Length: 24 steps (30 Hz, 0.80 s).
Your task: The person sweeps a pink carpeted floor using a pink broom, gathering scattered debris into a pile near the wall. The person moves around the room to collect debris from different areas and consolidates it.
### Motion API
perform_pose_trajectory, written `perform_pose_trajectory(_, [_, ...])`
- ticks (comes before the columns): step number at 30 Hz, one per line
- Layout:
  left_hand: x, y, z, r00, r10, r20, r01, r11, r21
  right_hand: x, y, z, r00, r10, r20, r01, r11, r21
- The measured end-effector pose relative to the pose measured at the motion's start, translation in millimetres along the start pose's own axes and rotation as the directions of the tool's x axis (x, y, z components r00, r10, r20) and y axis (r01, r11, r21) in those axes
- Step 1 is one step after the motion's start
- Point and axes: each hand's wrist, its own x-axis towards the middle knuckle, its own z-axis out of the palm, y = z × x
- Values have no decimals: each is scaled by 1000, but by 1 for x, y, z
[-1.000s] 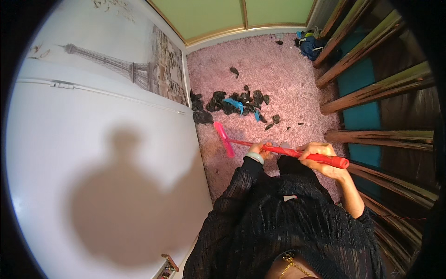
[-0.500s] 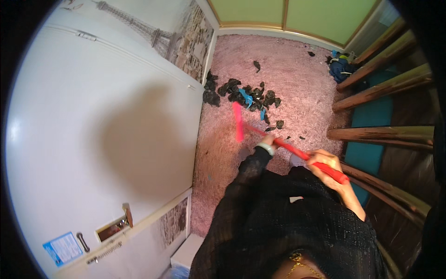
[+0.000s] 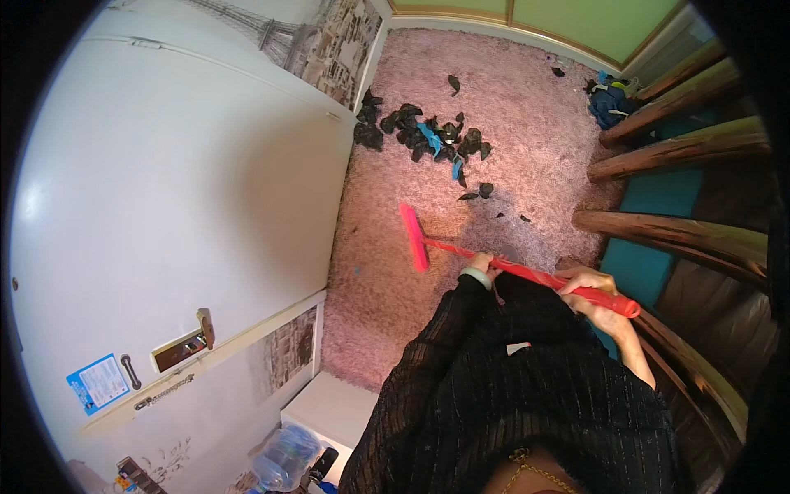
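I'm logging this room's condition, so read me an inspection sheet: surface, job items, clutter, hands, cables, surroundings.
Surface: pink shaggy carpet.
Job items: long red-handled broom, its pink bar-shaped head apart from the crumpled black-and-blue scraps.
Clutter: dark-blue bundle beside rough brown wooden posts; clear bluish plastic item lower left.
Hands: left hand closed partway along the broom; right hand closed near its end.
Cables: nothing seen.
Surroundings: flat white door left; light-green panels ahead.
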Motion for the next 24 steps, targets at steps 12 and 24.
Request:
perform_pose_trajectory(12, [-37, 36, 142, 899, 136, 416, -46, 975, -219, 6, -55, -12, 926, -361, 112, 363, 770, -524])
perform_pose_trajectory(24, [-63, 34, 77, 975, 95, 201, -88, 995, -41, -12, -27, -8, 958, -264, -114, 239, 952, -192])
